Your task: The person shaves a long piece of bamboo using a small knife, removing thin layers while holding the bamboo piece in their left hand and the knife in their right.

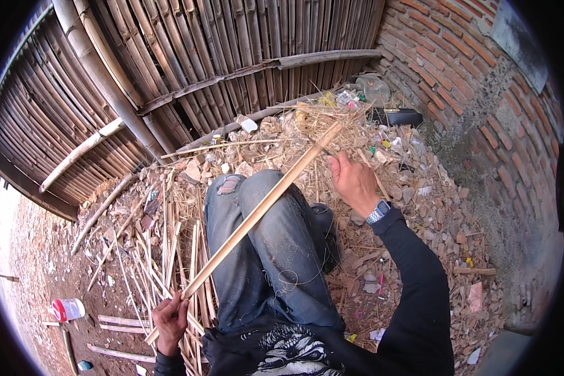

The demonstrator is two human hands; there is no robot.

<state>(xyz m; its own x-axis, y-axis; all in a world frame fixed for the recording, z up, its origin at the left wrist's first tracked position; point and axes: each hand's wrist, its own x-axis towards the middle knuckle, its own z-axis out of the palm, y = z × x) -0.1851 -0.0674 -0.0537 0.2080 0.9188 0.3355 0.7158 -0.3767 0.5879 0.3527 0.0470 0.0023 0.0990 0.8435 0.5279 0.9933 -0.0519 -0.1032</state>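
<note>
A long split bamboo strip (pixel 263 207) lies slantwise across my jeans, its far end up and to the right. My left hand (pixel 170 319) is closed round the strip's lower end, beside my left thigh. Near the far end my right hand (pixel 354 182) is closed on a thin dark blade (pixel 321 148), which reaches to the strip's edge; its handle is hidden in my fingers. Several more bamboo strips (pixel 175 250) lie in a loose pile on the ground left of my legs.
A bamboo slat wall (pixel 232 37) rises ahead, with a brick wall (pixel 501 138) at the right. Rubble and shavings (pixel 420 207) cover the ground. A clear tub with a red lid (pixel 67 309) stands at the left. A black case (pixel 398 116) lies by the far corner.
</note>
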